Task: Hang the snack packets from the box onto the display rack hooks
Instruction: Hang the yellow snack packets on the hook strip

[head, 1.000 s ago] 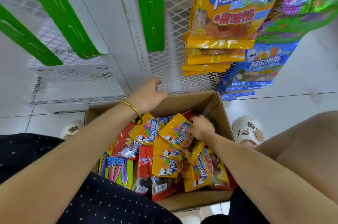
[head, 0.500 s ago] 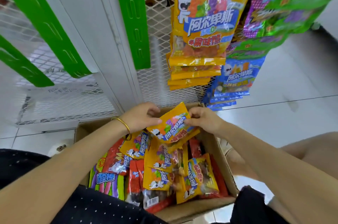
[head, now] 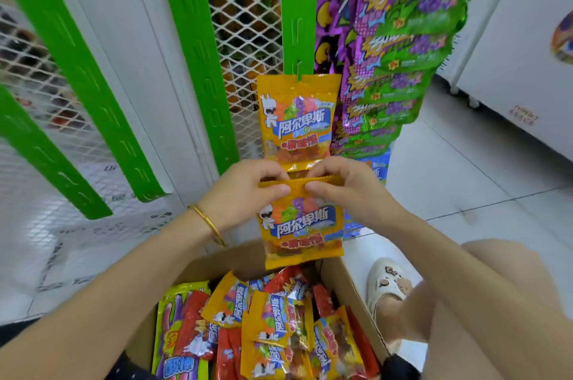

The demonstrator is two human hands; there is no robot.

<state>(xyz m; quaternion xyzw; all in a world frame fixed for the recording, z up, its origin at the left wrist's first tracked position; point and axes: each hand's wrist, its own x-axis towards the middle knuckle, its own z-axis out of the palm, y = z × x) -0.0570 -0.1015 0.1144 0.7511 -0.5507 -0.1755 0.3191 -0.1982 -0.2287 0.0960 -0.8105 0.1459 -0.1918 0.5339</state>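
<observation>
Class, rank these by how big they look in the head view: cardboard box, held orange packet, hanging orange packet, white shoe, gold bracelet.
1. the cardboard box, though partly cut off
2. the held orange packet and the hanging orange packet: they look alike, so no ranking
3. the white shoe, partly hidden
4. the gold bracelet

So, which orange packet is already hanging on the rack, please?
The upper orange packet, hooked on the green strip. The held packet below is pinched by the left hand and right hand; others lie in the box.

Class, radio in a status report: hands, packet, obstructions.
Top edge of yellow packet pinched by left hand and right hand. Held above box, directly below hanging packet. Not yet hooked.
</observation>
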